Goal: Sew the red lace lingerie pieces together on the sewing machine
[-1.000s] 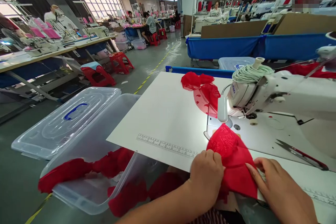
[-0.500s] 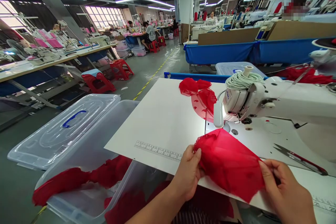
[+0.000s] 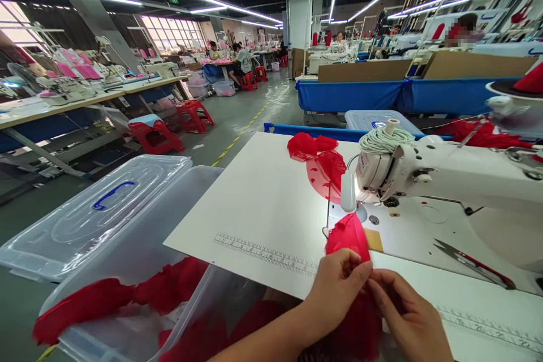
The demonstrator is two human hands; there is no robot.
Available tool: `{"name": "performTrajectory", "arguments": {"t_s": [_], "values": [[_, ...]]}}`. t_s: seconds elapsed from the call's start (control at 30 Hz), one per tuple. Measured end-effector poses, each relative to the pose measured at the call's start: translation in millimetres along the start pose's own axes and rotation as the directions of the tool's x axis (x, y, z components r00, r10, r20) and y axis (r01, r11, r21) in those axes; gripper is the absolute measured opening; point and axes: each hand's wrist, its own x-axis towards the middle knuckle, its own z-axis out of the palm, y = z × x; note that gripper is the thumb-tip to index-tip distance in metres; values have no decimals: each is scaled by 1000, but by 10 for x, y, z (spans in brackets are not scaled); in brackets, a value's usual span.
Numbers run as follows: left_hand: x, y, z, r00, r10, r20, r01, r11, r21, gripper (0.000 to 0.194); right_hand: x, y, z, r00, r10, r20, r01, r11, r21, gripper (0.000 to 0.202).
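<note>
A sheer red fabric piece (image 3: pixel 348 236) runs from beside the needle area of the white sewing machine (image 3: pixel 441 172) down over the table's front edge. My left hand (image 3: pixel 339 285) pinches its edge. Against it, fingertips nearly touching, my right hand (image 3: pixel 409 311) pinches the same fabric. What lies exactly between the fingertips is hidden. Behind the needle, more red lace fabric (image 3: pixel 326 172) rests on the white table (image 3: pixel 254 198). Thread snips (image 3: pixel 475 263) lie on the machine bed to the right of my hands.
To the left stands a clear plastic bin (image 3: pixel 139 249) with red fabric hanging over its rim, its lid (image 3: pixel 106 203) beside it. A ruler scale (image 3: pixel 263 251) is printed along the table's front. Red stools (image 3: pixel 155 130) and co-workers (image 3: pixel 241 62) are farther back.
My right hand has moved left to meet my left hand, which shifted slightly right. The fabric, spread between them before, is now gathered and hangs down. A yellowish patch on the machine bed is uncovered.
</note>
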Motion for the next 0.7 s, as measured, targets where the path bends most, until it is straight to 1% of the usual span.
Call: {"name": "performTrajectory", "arguments": {"t_s": [0.07, 0.13, 0.2, 0.23, 0.27, 0.33, 0.4, 0.47, 0.5, 0.53, 0.57, 0.6, 0.63, 0.7], "values": [[95, -17, -2, 996, -86, -23, 82, 988, -129, 48, 43, 66, -14, 1000, 20, 15, -20, 1000, -13, 34], [141, -34, 2, 993, -120, -3, 117, 974, -192, 55, 141, 162, -89, 997, 72, 36, -70, 996, -47, 39], [142, -39, 17, 993, -121, 8, 120, 967, -227, 58, 228, 225, -150, 987, 104, 124, -93, 991, -95, 44], [134, -37, 25, 993, -115, 7, 113, 963, -243, 58, 253, 233, -163, 983, 95, 158, -76, 990, -123, 43], [124, -33, 32, 995, -103, -6, 98, 961, -257, 57, 265, 228, -164, 983, 70, 167, -46, 989, -139, 40], [109, -27, 30, 996, -63, -65, 42, 958, -282, 54, 261, 199, -149, 992, 10, 128, 7, 990, -138, 35], [108, -27, 7, 989, -26, -142, -20, 950, -313, 48, 257, 185, -151, 995, 8, 101, 0, 996, -87, 35], [123, -31, -26, 981, -23, -192, -51, 927, -371, 45, 274, 204, -183, 994, 68, 85, -71, 997, 33, 35], [138, -31, -41, 979, -34, -202, -54, 908, -415, 45, 290, 221, -205, 992, 113, 63, -120, 985, 127, 35], [156, -27, -54, 978, -51, -202, -50, 884, -465, 44, 307, 237, -225, 985, 171, 36, -175, 954, 243, 35], [177, -19, -62, 979, -72, -193, -39, 855, -517, 43, 325, 246, -240, 969, 246, 21, -236, 898, 372, 35], [200, -5, -65, 980, -95, -172, -20, 825, -565, 40, 339, 246, -245, 946, 323, 30, -296, 822, 488, 34], [223, 12, -62, 983, -117, -140, 9, 796, -605, 36, 351, 235, -240, 919, 387, 69, -355, 742, 568, 34], [259, 51, -38, 987, -152, -54, 80, 751, -656, 29, 360, 181, -196, 870, 454, 192, -462, 616, 638, 33]]}}
